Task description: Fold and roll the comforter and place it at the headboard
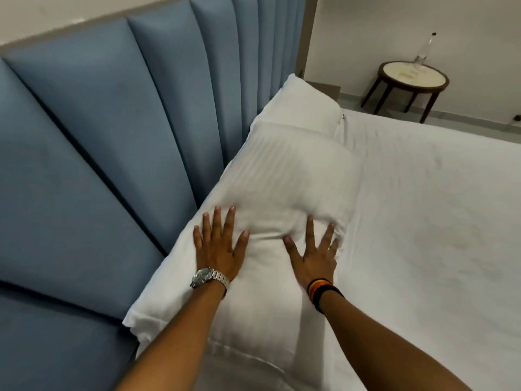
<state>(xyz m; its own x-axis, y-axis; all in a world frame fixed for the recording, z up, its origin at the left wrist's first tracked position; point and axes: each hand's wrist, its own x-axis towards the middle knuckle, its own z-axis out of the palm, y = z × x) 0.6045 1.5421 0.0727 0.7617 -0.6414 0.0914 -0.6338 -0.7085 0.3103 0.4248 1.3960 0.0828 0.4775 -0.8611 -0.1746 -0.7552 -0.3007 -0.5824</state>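
Both hands lie flat with fingers spread wide, palms down, gripping nothing; the left hand and the right hand press side by side on a white pillow, which dents between and just ahead of the fingertips; a metal watch sits on the left wrist, and striped bands on the right. Beyond the fingers, a second pillow lies partly under the far end of the first; to the left of the left hand the blue padded headboard rises, touching the pillow's long edge; to the right of the right hand stretches the white bed sheet, smooth and flat. I cannot tell where the comforter is; no rolled bundle shows. Far past the bed, a round side table carries a clear bottle.
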